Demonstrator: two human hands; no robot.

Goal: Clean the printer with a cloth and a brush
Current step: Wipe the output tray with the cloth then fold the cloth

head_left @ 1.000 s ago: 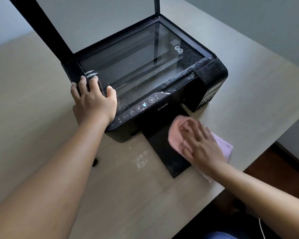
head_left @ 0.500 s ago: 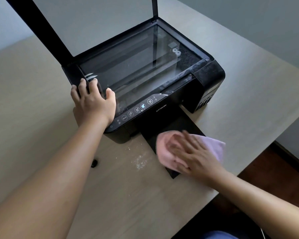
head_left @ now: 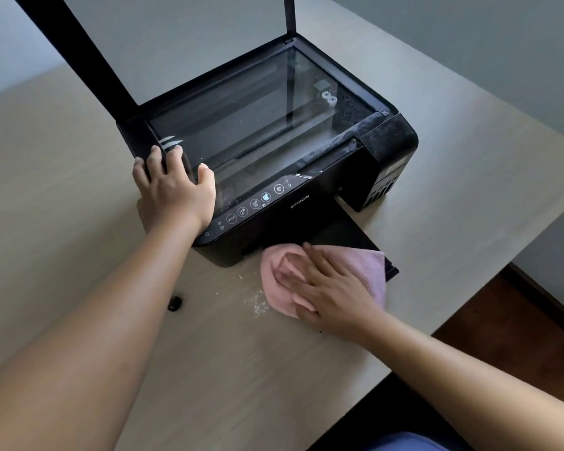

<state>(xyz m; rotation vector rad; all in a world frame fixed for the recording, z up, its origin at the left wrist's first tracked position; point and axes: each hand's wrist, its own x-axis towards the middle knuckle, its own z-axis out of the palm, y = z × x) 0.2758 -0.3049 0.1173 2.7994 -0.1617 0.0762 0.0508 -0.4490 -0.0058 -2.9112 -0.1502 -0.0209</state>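
A black printer [head_left: 306, 203] sits on the table with its scanner lid [head_left: 79, 50] raised and the glass [head_left: 258, 125] bare. My left hand [head_left: 173, 193] lies flat over the printer's front left corner, fingers curled on the edge. My right hand [head_left: 332, 288] presses a pink cloth [head_left: 370, 270] down on the black output tray [head_left: 349, 236] that sticks out of the front. The cloth covers most of the tray. White dust lies along the printer's right top edge [head_left: 355, 135]. No brush is in view.
The beige table [head_left: 79, 255] carries a patch of white dust [head_left: 258, 301] left of the cloth and a small black object [head_left: 175, 303] near my left forearm. The table's right edge [head_left: 489, 288] drops to a dark wooden floor. A grey wall stands behind.
My right hand has slid the pink cloth leftward and toward me along the output tray. My left hand has stayed on the printer's corner.
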